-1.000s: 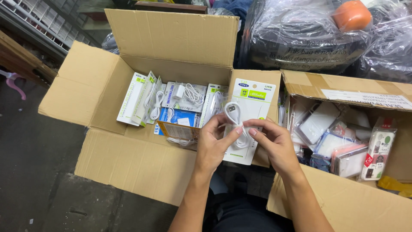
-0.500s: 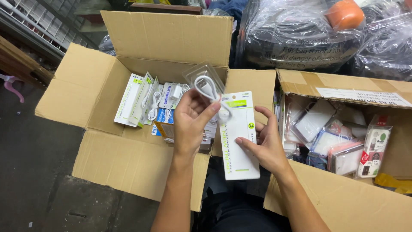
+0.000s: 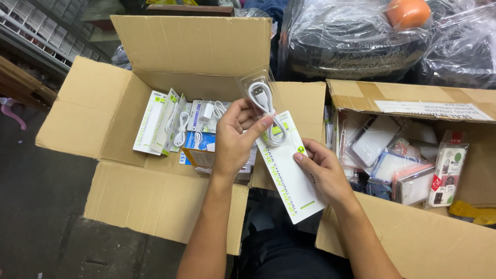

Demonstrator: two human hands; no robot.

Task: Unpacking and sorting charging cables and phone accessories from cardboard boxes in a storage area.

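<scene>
My left hand grips a clear plastic blister with a coiled white cable inside it, thumb pressed on the front. My right hand holds the white and green backing card from its right side, tilted diagonally. Blister and card meet at the card's upper end, between the two open cardboard boxes. The left cardboard box holds several packaged white cables and chargers.
The right cardboard box holds several phone cases and small packaged goods. Behind both boxes lie large clear plastic bags over dark goods, with an orange object on top. Dark floor lies to the left.
The pack was held whole in both hands a second ago. Since then my left hand lifted the blister with the cable off the card, and the card has tilted to a diagonal in my right hand.
</scene>
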